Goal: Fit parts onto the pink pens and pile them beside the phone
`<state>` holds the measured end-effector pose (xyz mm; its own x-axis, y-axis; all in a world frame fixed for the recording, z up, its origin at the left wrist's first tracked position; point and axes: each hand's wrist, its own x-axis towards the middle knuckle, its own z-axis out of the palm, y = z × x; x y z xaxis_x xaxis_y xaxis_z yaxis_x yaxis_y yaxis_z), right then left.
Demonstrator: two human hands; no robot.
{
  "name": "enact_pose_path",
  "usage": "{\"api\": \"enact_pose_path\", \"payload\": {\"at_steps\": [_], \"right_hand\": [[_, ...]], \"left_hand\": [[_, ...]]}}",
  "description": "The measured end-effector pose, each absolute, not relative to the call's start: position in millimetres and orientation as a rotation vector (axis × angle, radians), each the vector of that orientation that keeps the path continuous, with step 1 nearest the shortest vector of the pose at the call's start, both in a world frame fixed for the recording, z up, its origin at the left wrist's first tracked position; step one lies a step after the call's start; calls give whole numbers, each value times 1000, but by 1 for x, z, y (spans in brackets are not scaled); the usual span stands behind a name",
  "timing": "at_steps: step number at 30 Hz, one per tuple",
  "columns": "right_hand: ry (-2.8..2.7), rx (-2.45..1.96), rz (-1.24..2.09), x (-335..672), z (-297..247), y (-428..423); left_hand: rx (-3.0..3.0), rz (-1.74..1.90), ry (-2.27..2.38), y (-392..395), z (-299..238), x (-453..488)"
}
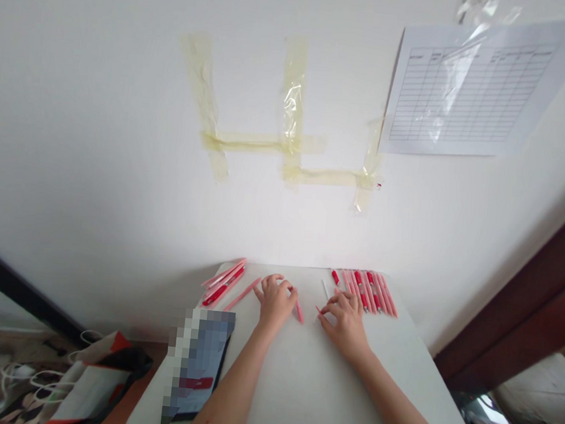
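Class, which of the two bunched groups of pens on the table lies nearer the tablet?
The group on the left, just beyond the tablet; the other group lies farther right, beside the right hand.

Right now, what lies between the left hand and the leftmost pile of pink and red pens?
One slim pink stick lies there on the white table, in the head view.

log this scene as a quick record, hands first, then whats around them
left hand: holds a pink pen part
right hand: pinches a small pink piece
surface: white table
far left: loose cluster of pens, pink and red
far right: row of pens, pink and red, side by side
near left: dark-edged tablet, partly pixelated
wall: yellowish tape, printed grid sheet
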<state>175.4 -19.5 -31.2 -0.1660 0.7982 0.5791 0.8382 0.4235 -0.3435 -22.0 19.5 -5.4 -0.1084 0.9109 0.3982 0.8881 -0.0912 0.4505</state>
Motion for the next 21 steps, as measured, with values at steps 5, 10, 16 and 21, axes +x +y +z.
{"api": "enact_pose_path", "payload": {"at_steps": [5,10,16,21], "right_hand": [[-1942,-1415,-59,176,-32,-19],[-1940,-1426,-72,177,-33,-18],[-1929,-1424,-62,179,-34,-16],[-1910,-1424,-70,184,-34,-15]], "left_hand": [[2136,952,2005,21,-13,-20],[2153,928,1980,24,-15,-19],[2172,959,1997,19,-6,-20],[2281,897,1956,12,4,-24]]}}
